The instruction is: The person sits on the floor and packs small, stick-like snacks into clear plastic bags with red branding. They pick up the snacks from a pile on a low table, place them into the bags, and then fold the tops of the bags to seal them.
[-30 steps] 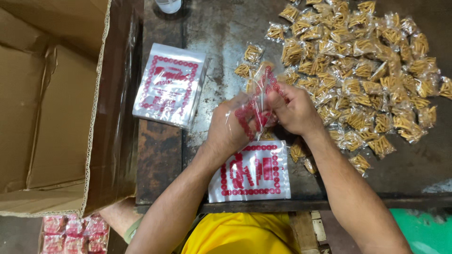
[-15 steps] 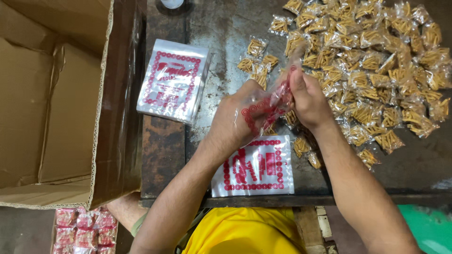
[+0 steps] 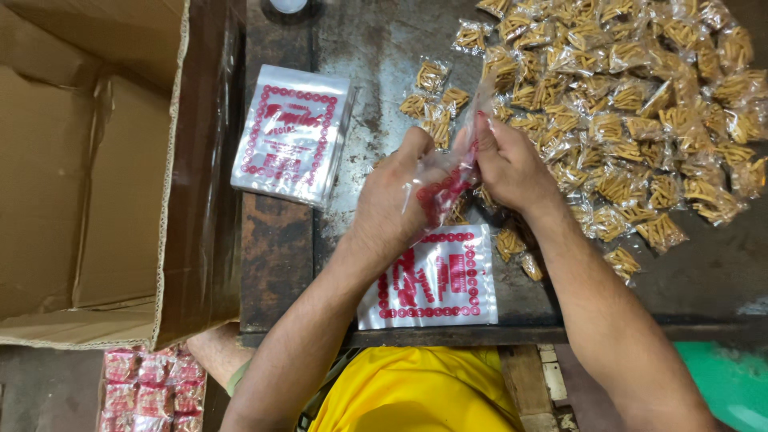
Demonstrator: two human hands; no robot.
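Both my hands hold one clear plastic bag with red print [image 3: 450, 178] above the dark worn table [image 3: 360, 56]. My left hand [image 3: 396, 192] grips its lower left side. My right hand [image 3: 508, 164] pinches its upper edge by the mouth. Whether anything is inside the bag cannot be told. Just below my hands another empty printed bag [image 3: 432, 280] lies flat near the table's front edge. A big heap of small clear packets of yellow snack sticks [image 3: 632, 88] spreads right of my right hand. Several packets [image 3: 436, 100] lie just beyond my fingers.
A stack of the same printed bags [image 3: 292, 132] lies on the table to the left. A large open cardboard box [image 3: 88, 168] stands at far left. Filled red packs [image 3: 152, 388] sit on the floor below it. A green object [image 3: 720, 376] is at lower right.
My hands and the held bag have shifted up and to the right in view, closer to the snack heap. The bag looks more gathered between my fingers.
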